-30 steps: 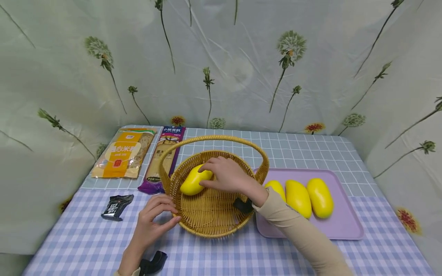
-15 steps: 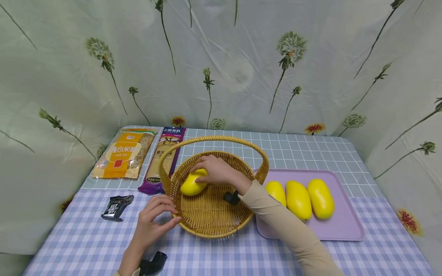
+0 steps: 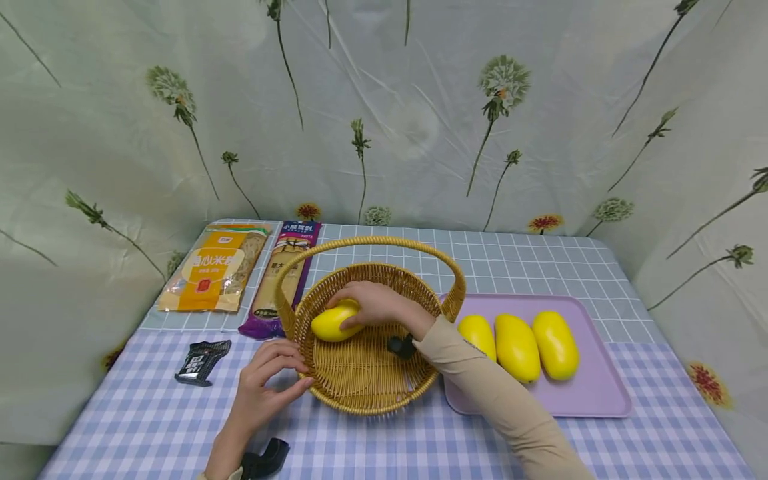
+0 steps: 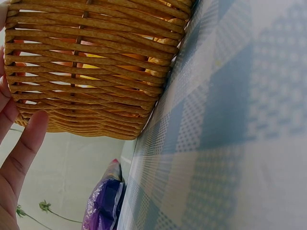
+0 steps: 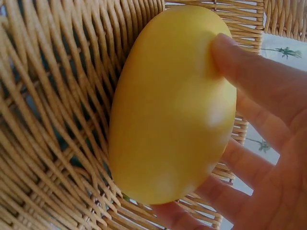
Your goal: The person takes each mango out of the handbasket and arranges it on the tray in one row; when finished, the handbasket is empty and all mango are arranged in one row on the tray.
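A yellow mango (image 3: 332, 325) lies in the left part of a round wicker basket (image 3: 372, 402) with a tall arched handle. My right hand (image 3: 378, 305) reaches in over the basket's right side and grips this mango. In the right wrist view, the thumb presses one side of the mango (image 5: 172, 105) and the other fingers go behind it, close to the woven wall. My left hand (image 3: 270, 380) holds the basket's left front rim. In the left wrist view, its thumb (image 4: 33, 134) lies against the outer weave.
Three yellow mangoes (image 3: 517, 348) lie on a purple tray (image 3: 600, 393) right of the basket. Behind and left are a purple pasta pack (image 3: 282, 277) and an orange food bag (image 3: 213, 267). A small black packet (image 3: 202, 363) lies on the checked cloth (image 3: 138, 413).
My right hand has moved left in the basket with the mango, which has turned from slanting to lying more level. The left hand stays at the rim.
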`<state>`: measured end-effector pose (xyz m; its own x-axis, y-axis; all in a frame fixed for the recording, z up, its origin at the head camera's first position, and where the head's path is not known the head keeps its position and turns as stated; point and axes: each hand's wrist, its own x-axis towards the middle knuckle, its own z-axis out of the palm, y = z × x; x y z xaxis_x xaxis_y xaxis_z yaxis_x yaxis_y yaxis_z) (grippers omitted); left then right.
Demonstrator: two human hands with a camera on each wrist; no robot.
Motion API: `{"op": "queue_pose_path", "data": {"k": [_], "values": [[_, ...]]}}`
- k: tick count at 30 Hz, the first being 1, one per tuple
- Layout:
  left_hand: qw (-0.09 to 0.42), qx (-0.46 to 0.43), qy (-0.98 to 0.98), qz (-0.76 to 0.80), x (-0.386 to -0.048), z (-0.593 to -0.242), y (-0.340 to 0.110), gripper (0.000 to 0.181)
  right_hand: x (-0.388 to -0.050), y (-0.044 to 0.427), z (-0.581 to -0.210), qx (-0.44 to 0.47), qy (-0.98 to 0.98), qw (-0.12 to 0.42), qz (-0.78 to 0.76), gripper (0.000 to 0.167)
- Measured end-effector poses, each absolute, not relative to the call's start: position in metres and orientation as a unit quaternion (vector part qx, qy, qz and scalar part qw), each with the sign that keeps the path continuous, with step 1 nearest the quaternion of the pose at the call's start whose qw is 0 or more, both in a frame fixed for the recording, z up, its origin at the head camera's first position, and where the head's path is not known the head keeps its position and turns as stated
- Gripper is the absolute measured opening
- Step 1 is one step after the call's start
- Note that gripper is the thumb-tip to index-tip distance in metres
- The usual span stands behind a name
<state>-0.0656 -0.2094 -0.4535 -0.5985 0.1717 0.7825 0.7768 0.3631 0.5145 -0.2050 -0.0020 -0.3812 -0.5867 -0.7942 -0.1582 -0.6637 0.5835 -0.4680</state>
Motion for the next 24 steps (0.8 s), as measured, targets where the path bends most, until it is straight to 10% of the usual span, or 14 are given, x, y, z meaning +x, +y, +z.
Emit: {"op": "queue_pose_path", "data": {"k": [24], "values": [[0.319, -0.306, -0.765, -0.469, -0.058, -0.426, -0.199, 0.024, -0.192, 0.016, -0.377, -0.404, 0.892, 0.174, -0.106, 0.063]]}}
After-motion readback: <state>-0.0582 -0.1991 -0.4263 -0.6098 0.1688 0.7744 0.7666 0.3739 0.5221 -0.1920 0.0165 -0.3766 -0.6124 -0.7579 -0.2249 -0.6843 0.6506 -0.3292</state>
